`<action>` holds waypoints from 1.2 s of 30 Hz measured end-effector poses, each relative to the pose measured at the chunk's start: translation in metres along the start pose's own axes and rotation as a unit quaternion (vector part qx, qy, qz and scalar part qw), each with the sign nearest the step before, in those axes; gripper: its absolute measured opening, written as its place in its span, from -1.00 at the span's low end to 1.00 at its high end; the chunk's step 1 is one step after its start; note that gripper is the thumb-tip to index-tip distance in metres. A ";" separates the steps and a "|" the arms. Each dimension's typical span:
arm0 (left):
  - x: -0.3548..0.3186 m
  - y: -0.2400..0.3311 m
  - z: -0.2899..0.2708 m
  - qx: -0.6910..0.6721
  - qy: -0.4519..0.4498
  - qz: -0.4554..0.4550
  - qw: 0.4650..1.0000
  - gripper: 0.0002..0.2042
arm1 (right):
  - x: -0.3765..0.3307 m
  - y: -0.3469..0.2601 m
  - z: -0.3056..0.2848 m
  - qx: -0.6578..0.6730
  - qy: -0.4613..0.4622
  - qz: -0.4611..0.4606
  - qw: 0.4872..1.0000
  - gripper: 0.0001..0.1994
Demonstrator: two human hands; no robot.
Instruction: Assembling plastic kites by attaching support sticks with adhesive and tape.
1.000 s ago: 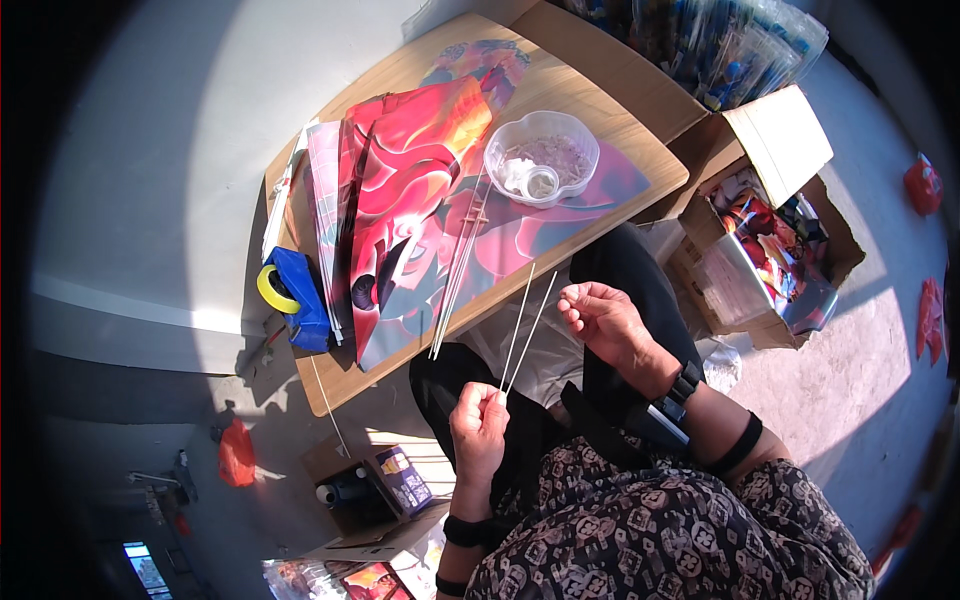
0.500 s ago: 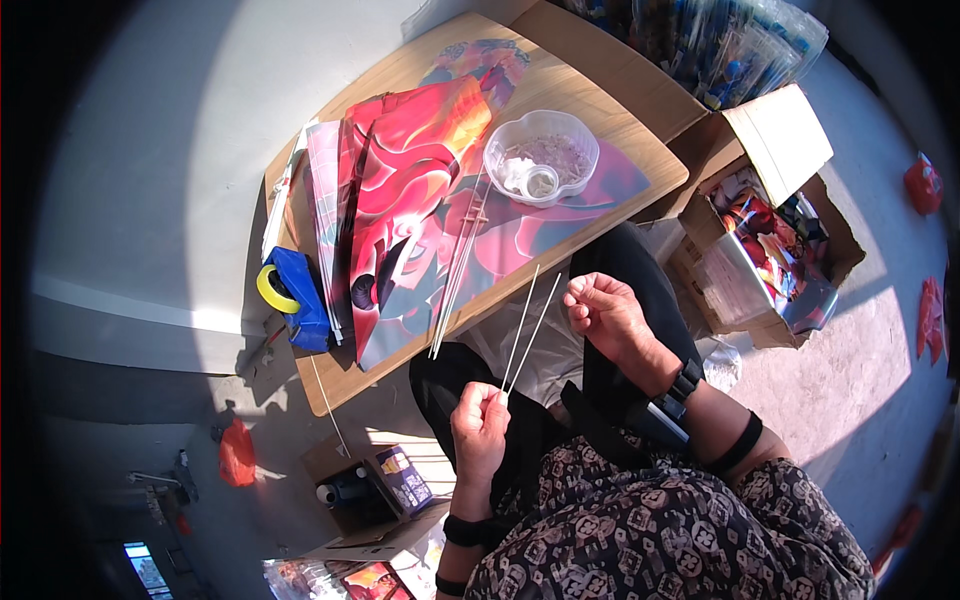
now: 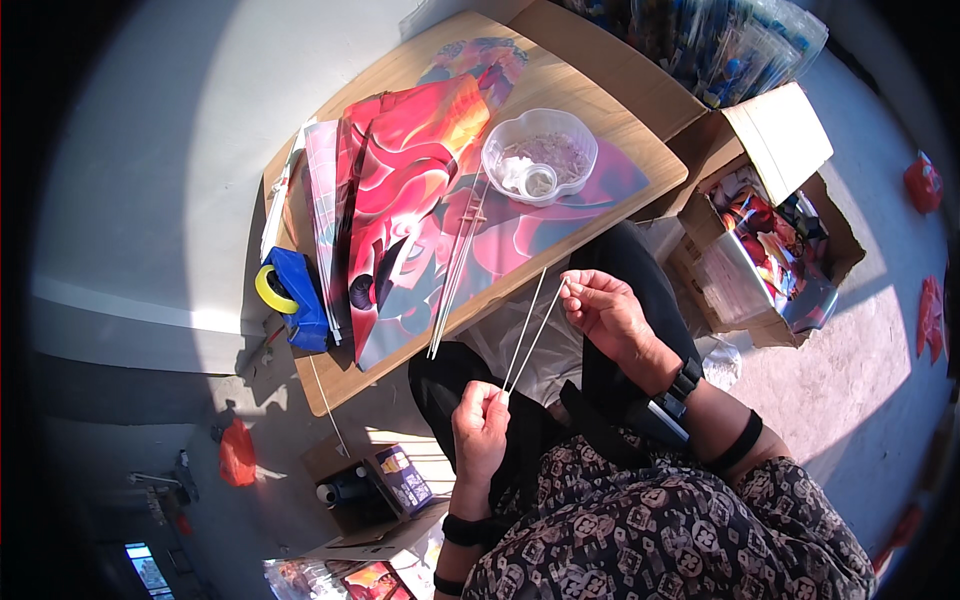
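My left hand [image 3: 480, 428] is closed around the lower ends of two thin white rods [image 3: 528, 325], which fan apart slightly as they rise. At the upper tip of the right-hand rod, my right hand [image 3: 612, 315] pinches with thumb and fingers; whatever small piece sits between them is too small to make out. Beyond my hands is a wooden table [image 3: 620, 80] with a clear lobed bowl [image 3: 540, 157] holding tiny pieces and a small round cup. Several more thin rods [image 3: 458, 270] lie on the table, on printed red and pink fabric [image 3: 410, 170].
A blue tape dispenser [image 3: 297, 300] with yellow tape sits at the table's left edge. To the right stands an open cardboard box [image 3: 840, 240] of colourful printed pieces. Clear plastic packages [image 3: 740, 50] are piled at the back. A smaller box [image 3: 350, 500] is at lower left.
My right hand has moved slightly left and up, and its fingertips now meet the tip of one rod. The rods have tilted a little to the right.
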State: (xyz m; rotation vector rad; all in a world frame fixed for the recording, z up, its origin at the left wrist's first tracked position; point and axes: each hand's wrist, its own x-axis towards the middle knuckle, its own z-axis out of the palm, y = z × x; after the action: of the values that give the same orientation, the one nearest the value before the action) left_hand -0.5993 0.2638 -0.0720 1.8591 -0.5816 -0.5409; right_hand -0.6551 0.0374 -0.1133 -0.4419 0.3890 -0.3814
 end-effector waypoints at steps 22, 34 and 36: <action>-0.001 -0.007 0.000 0.017 0.003 -0.008 1.000 -0.89 | -0.002 -0.004 0.001 -0.008 0.037 0.018 0.999 -0.96; -0.001 -0.006 0.001 0.028 0.004 -0.003 1.000 -0.89 | -0.001 -0.003 -0.003 0.000 0.057 0.029 0.998 -0.95; 0.000 -0.005 0.001 0.033 0.007 -0.001 0.999 -0.89 | 0.000 -0.003 -0.003 0.000 0.055 0.029 0.998 -0.95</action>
State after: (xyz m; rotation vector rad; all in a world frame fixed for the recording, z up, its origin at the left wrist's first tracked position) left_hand -0.5996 0.2650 -0.0772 1.9241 -0.5953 -0.5146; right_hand -0.6576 0.0340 -0.1142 -0.4099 0.5082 -0.3500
